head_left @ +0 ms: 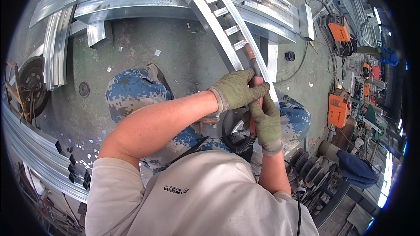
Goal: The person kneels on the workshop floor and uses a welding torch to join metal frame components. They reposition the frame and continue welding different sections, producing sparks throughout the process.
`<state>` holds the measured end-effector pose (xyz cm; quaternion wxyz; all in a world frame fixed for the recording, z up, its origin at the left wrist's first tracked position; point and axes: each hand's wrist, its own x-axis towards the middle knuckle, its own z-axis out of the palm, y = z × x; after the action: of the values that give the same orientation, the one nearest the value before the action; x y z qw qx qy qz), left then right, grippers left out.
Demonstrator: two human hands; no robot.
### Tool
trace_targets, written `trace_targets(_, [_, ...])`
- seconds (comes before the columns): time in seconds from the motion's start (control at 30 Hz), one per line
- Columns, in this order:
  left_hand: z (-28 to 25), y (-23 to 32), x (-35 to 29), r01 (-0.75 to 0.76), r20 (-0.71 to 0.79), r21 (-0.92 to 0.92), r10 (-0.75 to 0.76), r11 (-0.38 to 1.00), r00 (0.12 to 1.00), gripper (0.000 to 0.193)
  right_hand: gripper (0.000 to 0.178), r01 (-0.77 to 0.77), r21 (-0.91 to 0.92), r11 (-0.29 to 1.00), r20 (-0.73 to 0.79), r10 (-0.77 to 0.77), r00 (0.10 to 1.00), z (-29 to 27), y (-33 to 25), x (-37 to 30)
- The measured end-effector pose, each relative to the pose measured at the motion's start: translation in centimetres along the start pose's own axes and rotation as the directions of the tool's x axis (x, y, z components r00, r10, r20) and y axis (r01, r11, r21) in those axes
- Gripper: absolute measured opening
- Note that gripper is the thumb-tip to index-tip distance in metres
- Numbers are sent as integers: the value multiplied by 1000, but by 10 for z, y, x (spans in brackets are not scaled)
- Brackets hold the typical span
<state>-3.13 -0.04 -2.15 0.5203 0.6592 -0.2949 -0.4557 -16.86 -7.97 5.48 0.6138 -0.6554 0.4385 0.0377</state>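
Note:
A welding torch with a red handle, dark neck and copper-coloured nozzle points away from me. Its nozzle is next to the last visible rung of a ladder-like metal frame, between the two rails. My right hand, in a green glove, is closed round the rear of the handle. Also gloved, my left hand grips the torch farther forward, its thumb and fingers on either side of the red part. The left palm lies over the near end of the left rail. A black ribbed cable leaves the torch below my right hand.
Long metal box sections lie across the far side, under the frame. More metal profiles are stacked at left beside a wheel. Orange machines and cables stand at right. A small dark round tin sits on the floor.

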Motion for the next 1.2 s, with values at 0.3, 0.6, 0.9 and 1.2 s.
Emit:
trace_targets(0.3, [4,-6,1,-84,-32,-21,83,996,996,62,41,36,-24,999,-30,-36,999,0,1,-1])
trace_targets(0.6, [-2,3,0,17,-25,-7,-17,1000,1000,51,37,24,3,1000,-1,-24,1000,1,0,4])
trace_targets(0.9, [-6,3,-1,13,-29,-7,-13,1000,999,56,38,37,8,999,31,-37,999,2,0,8])
trace_targets(1.2, [-4,2,-1,36,-26,-26,-37,999,999,53,36,67,-2,998,0,-67,998,5,-2,6])
